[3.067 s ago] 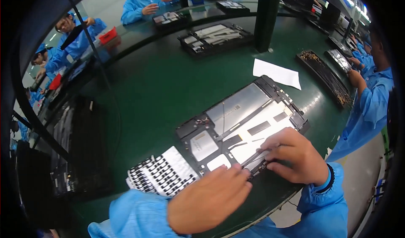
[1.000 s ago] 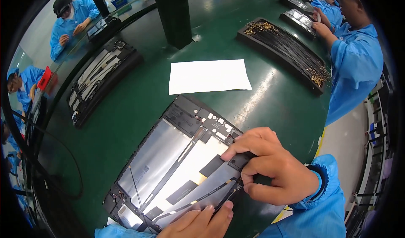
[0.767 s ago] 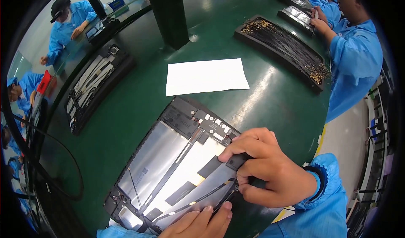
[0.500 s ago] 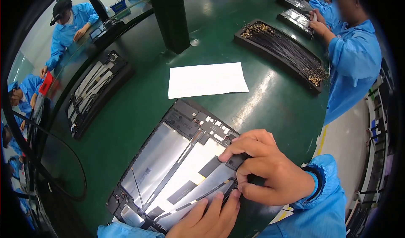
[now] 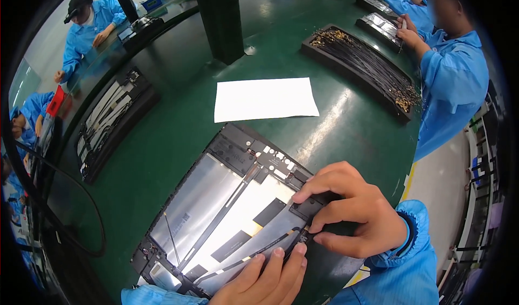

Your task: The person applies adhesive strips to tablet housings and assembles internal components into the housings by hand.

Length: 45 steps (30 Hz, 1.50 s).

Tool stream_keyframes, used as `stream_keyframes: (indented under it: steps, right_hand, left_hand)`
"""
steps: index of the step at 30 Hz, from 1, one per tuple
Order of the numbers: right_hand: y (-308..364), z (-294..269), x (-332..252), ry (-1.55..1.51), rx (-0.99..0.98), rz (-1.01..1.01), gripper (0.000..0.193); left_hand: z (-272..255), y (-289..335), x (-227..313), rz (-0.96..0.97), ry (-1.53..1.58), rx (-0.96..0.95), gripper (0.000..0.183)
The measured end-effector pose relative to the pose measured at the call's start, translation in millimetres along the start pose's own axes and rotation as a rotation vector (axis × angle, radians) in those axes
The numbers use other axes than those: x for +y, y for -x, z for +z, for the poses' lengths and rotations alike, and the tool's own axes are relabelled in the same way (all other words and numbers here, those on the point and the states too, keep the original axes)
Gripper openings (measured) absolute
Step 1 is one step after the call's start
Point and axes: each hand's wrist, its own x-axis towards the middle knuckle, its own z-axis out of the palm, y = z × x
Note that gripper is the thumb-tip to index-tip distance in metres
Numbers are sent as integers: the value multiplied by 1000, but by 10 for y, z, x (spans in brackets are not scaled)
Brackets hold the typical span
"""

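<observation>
Green table (image 5: 162,143): right hand (image 5: 357,213) pinches cable (image 5: 254,253) on open tablet (image 5: 227,213); left hand (image 5: 270,278) flat, fingers pressing.

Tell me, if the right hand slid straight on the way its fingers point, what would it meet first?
Probably the silvery metal plate inside the opened flat device: the right hand points left across it, fingertips already on a small black part at its edge.

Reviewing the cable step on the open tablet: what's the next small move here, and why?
Probably press the cable end down into its seat. The right hand pinches it at the lower right edge of the open tablet, and the left hand's fingers rest right beside it. The thin black cable already lies flat across the silver panels, so only its end looks unseated.
</observation>
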Motion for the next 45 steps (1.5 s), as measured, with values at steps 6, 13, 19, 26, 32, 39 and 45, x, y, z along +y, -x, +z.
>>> stream_keyframes:
  steps: [6, 13, 19, 26, 32, 39, 45]
  right_hand:
    - [-10, -9, 11, 73, -32, -44, 14]
    - [-32, 1, -16, 182, -26, -61, 12]
    - [-81, 53, 35, 351, -29, -319, 7]
    - [-6, 123, 12, 339, -8, -410, 10]
    - [244, 147, -3, 302, 327, -256, 20]
    - [543, 502, -164, 400, 338, -263, 15]
    - [532, 511, -216, 453, 239, -255, 20]
  left_hand:
    - [-1, -6, -6, 8, -45, -27, 32]
    - [-77, -66, -48, 71, -206, -118, 32]
    - [234, -42, 38, -150, 169, 42, 35]
    - [81, -63, -32, 22, 158, -88, 40]
    - [-270, 87, -95, -86, 155, -6, 46]
    - [-328, 506, -614, -462, 91, 217, 38]
    - [-73, 576, -912, -560, 361, 66, 41]
